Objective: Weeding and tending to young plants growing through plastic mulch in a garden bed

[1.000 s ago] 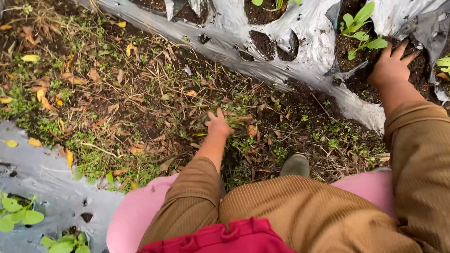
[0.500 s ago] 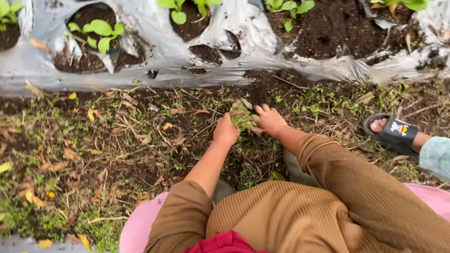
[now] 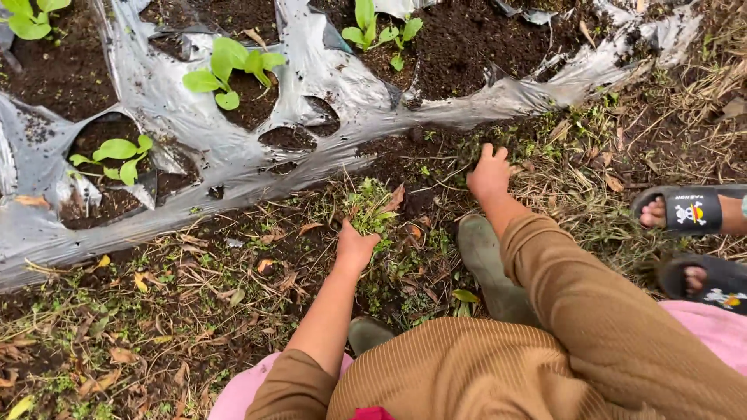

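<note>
left hand [image 3: 355, 247]: fingers curled closed around the base of a clump of weeds [image 3: 368, 208]. the clump is a small tuft of green stems and fine leaves with a dry brown leaf at its right edge. its long axis runs straight away from the hand toward the plastic mulch sheet [image 3: 233, 159], with the leafy tips fanning out at the far end. the clump lies directly beyond the knuckles, touching the hand, on the path of dark soil, dry straw and fallen leaves.

right hand [image 3: 489, 173]: to the right of the left hand and farther out, palm down, fingers bent and pressed into low green weeds and soil at the edge of the mulch sheet. whether it grips anything cannot be told.

below the right hand: a green rubber boot [image 3: 486, 257]. a second boot toe [image 3: 366, 333] sits beneath the left forearm.

beyond both hands: the silver mulch sheet, with planting holes holding leafy green seedlings [image 3: 233, 64] in dark soil.

far right of the right hand: another person's feet in black sandals [image 3: 689, 211].
</note>
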